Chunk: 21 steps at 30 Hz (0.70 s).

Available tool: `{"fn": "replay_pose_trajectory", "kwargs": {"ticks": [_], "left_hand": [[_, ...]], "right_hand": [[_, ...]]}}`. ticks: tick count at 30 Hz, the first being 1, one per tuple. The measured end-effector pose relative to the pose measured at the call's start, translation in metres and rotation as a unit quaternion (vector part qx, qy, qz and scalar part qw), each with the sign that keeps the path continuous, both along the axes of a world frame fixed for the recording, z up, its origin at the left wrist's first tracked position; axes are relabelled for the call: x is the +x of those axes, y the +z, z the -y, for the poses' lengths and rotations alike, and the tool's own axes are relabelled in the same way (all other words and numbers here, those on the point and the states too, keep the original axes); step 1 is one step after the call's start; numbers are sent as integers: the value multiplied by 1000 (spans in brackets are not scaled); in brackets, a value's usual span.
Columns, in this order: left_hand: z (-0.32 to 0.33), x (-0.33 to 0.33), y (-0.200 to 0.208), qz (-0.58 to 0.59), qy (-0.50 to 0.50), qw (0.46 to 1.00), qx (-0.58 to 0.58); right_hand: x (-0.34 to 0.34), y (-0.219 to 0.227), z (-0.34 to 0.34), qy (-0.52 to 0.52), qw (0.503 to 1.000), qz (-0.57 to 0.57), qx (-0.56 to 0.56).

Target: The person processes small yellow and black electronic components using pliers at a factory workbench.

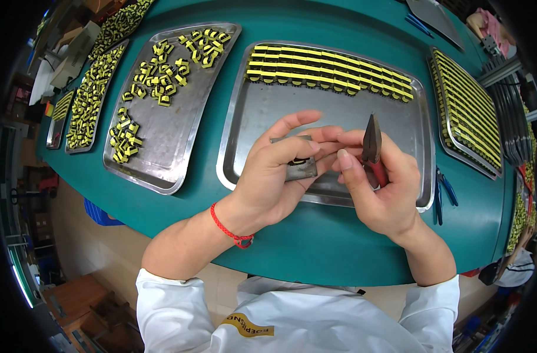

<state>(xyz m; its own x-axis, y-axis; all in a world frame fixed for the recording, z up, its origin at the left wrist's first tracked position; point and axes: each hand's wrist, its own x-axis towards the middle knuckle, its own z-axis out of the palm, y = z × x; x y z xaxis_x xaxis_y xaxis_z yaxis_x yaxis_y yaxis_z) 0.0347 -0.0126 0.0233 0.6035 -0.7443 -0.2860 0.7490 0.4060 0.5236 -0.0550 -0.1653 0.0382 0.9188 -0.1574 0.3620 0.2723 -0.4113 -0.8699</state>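
My left hand [277,176] grips a small yellow-and-black component [298,160] between thumb and fingers, over a small grey metal plate [301,167]. My right hand [377,188] holds red-handled pliers [373,147], jaws pointing up, with its fingertips touching the left hand's fingers. Both hands hover over the near edge of the middle steel tray [245,117], whose far side carries neat rows of yellow-and-black components [327,70]. A red cord bracelet [230,229] circles my left wrist.
A left steel tray [162,135] holds loose yellow-and-black components. More filled trays lie at the far left [92,97] and right [466,112]. Blue-handled pliers [444,191] rest on the green table [315,247] to the right. Stacked empty trays [513,123] stand far right.
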Motion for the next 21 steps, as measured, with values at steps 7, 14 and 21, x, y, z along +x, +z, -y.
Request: {"fn": "replay_pose_trajectory", "kwargs": {"ticks": [7,14,21], "left_hand": [[2,-3,0,67,43,997,4],[-3,-3,-14,628,108,770,44],[-9,2,8,777,-19,606,170]], "right_hand": [[-3,-2,2,2,1000,-15,-16],[-13,-8,-12,92,976,-128,149],[-10,-24,-10,48,978,-73,189]]}}
